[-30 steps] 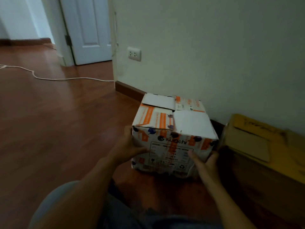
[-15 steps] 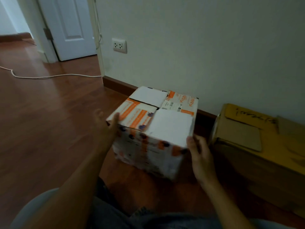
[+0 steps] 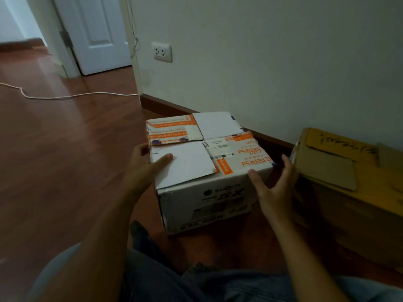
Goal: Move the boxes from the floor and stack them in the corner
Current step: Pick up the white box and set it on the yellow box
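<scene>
A white and orange cardboard box (image 3: 192, 164) sits on the wooden floor close to the wall, its top flaps folded shut. My left hand (image 3: 144, 168) grips its left side with the thumb lying on the top flap. My right hand (image 3: 274, 190) cups the near right corner, thumb on the top front edge and fingers spread along the right side. A larger brown cardboard box (image 3: 340, 171) stands against the wall just to the right, almost touching my right hand.
A white cable (image 3: 65, 96) runs across the floor at the left. A wall socket (image 3: 161, 52) sits above the dark baseboard (image 3: 165, 105). A white door (image 3: 98, 33) stands open at the far left. My knees (image 3: 196, 284) are below the box.
The white and orange box has been turned on the floor, so a different face points at me. Both hands shifted from its front corners to its left side and right corner.
</scene>
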